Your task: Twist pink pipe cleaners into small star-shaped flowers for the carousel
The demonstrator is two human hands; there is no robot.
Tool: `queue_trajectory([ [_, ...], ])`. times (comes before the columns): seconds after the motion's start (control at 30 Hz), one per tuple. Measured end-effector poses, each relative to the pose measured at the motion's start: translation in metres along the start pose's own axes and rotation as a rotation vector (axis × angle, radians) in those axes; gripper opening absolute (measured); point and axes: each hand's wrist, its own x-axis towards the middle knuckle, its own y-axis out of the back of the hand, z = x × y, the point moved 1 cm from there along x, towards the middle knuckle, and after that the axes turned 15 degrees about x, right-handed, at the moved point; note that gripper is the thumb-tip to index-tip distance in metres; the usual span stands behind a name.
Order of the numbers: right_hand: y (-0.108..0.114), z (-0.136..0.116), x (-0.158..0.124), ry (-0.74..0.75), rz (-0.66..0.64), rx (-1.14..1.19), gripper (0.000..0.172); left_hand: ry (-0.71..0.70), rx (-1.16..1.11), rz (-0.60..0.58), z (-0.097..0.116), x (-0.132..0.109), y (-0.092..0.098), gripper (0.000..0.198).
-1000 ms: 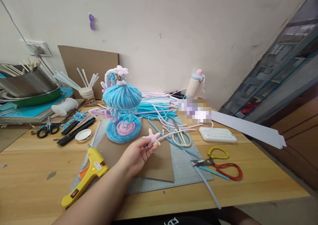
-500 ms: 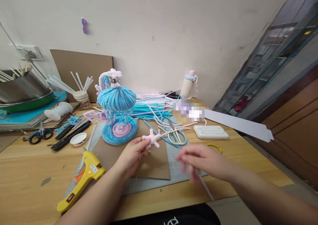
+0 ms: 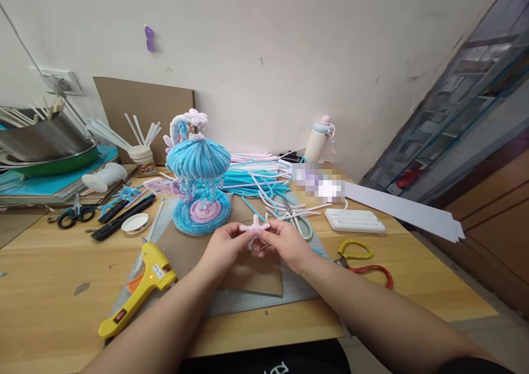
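Observation:
Both hands meet over the brown cardboard (image 3: 260, 277), holding a small pink star-shaped piece of fuzzy pipe cleaner (image 3: 255, 225) between them. My left hand (image 3: 226, 247) pinches its left side with thumb and fingers. On its right side, my right hand (image 3: 287, 244) is closed too, fingertips curled beneath. The underside of the piece is partly hidden by the fingers. Just behind and left stands a blue and pink pipe-cleaner jellyfish lamp shape (image 3: 198, 159) on a round coiled base (image 3: 185, 222).
A yellow glue gun (image 3: 142, 291) lies at left. Pale-handled scissors (image 3: 303, 228) and red-and-yellow-handled scissors (image 3: 363, 264) lie at right, near a white power bank (image 3: 355, 221). Loose pipe cleaners (image 3: 252, 181) lie behind. Black-handled scissors (image 3: 76, 215) and a paper cup (image 3: 142, 156) are further left.
My right hand has moved left and up from the mat's right side to grip the pink star piece. The piece has turned in my left hand. The red-and-yellow scissors are now uncovered.

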Motion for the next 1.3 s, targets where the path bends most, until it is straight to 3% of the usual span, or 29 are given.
queue_trajectory([
  [0.27,0.005,0.006,-0.001,-0.022,0.04,0.152,0.031,0.022,-0.175,-0.121,-0.003,0.003,-0.001,0.023],
  [0.4,0.004,0.007,-0.005,0.03,0.04,0.117,0.03,-0.002,-0.063,-0.081,0.0,0.001,-0.002,0.02],
  [0.53,0.003,0.006,-0.006,0.055,0.029,0.084,0.031,0.015,-0.092,-0.001,0.002,0.001,-0.004,0.018],
  [0.7,0.002,0.007,-0.006,0.036,0.031,0.071,0.033,-0.021,-0.106,-0.081,-0.001,0.003,-0.006,0.02],
  [0.93,-0.001,0.008,-0.008,0.09,0.031,0.003,0.034,-0.005,-0.052,-0.012,-0.009,0.003,-0.007,0.019],
  [1.3,-0.007,0.007,-0.007,0.054,0.036,0.126,0.034,0.0,-0.272,-0.125,-0.002,0.002,-0.005,0.019],
])
